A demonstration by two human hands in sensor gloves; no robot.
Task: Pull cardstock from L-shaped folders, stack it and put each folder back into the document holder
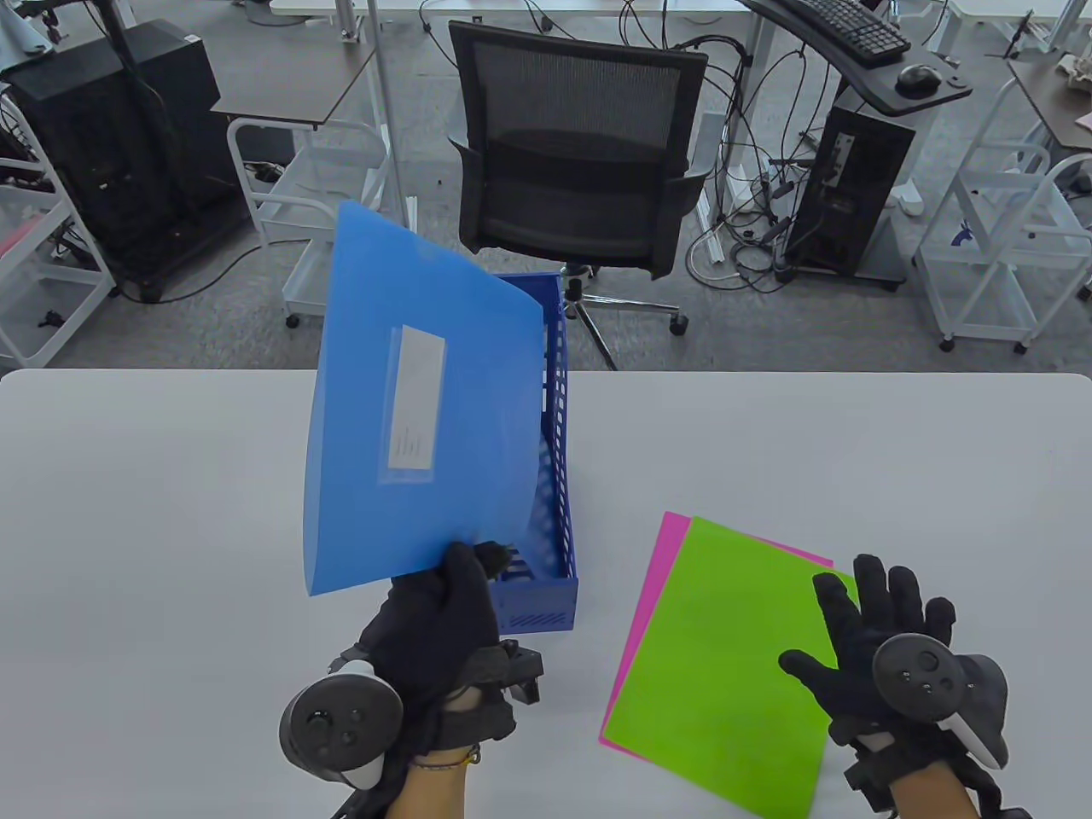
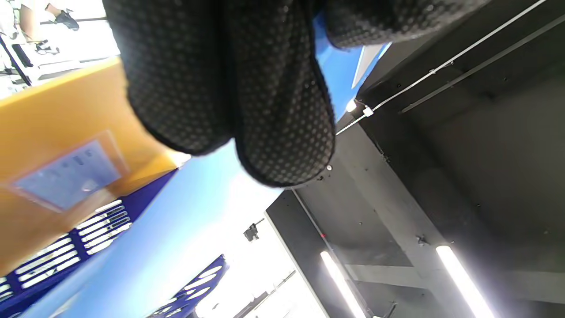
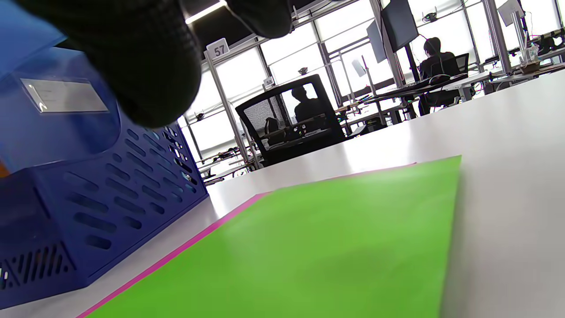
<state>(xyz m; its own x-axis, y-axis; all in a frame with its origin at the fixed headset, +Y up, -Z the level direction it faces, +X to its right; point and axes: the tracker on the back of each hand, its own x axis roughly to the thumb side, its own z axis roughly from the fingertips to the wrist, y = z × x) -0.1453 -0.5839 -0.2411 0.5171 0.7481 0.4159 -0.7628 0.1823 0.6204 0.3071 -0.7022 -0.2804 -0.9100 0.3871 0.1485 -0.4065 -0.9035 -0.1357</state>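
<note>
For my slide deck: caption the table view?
Left hand holds blue folder over holder; right hand rests on green cardstock.

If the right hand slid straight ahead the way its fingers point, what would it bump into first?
Probably nothing for a while. The right hand lies open on the green cardstock, fingers pointing away over the white table. Ahead is bare tabletop up to the far edge; the blue document holder stands off to its left.

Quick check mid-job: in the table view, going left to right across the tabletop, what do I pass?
Left hand gripping the blue folder → blue document holder → pink cardstock, mostly covered by the green cardstock → right hand, fingers spread over the green sheet's right edge.
</note>
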